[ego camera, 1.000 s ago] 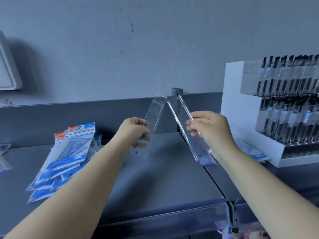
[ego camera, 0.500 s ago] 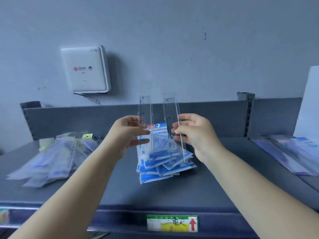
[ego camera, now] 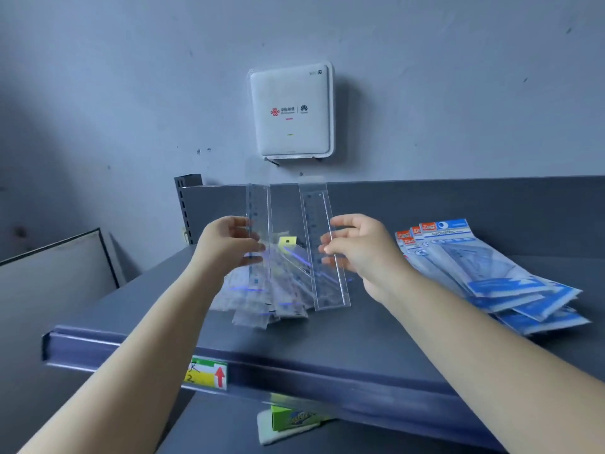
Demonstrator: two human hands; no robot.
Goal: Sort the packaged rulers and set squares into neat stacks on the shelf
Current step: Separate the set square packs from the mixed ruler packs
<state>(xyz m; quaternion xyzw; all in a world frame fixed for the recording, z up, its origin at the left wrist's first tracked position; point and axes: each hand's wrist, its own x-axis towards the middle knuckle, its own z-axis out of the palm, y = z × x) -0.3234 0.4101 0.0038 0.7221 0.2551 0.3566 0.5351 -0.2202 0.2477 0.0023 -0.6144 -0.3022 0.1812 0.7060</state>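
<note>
Grey wall (ego camera: 131,93) behind, with a white box (ego camera: 291,109) mounted on it bearing red logos and two small indicator marks. Dark grey shelf (ego camera: 376,329) below with an upright back panel (ego camera: 458,204) and a slotted post (ego camera: 183,204) at the panel's left end. Left hand (ego camera: 229,247) pinches a clear packaged ruler (ego camera: 258,231) near its middle, thumb in front, fingers curled behind; ruler stands close to upright, top end reaching above the back panel. Right hand (ego camera: 357,250) grips a second packaged ruler (ego camera: 322,244) between thumb and fingertips at its right edge, other fingers loosely bent; this one is also roughly upright, leaning slightly left at the top, lower end low over the shelf, contact not clear. The two rulers are side by side, apart, not touching. Behind and below them lies a loose pile of clear packets (ego camera: 278,290) fanned out on the shelf, with a yellow tag (ego camera: 288,240) showing between the held rulers. Right of the hands, well apart from the pile, a fanned stack of blue-and-white packets (ego camera: 491,276) lies flat, red labels at their top ends. Shelf front edge carries a price label (ego camera: 206,375), green and yellow with a red arrow. Below the shelf a green and white item (ego camera: 288,421) sticks out, blurred. Framed panel (ego camera: 55,273) leans at far left.
</note>
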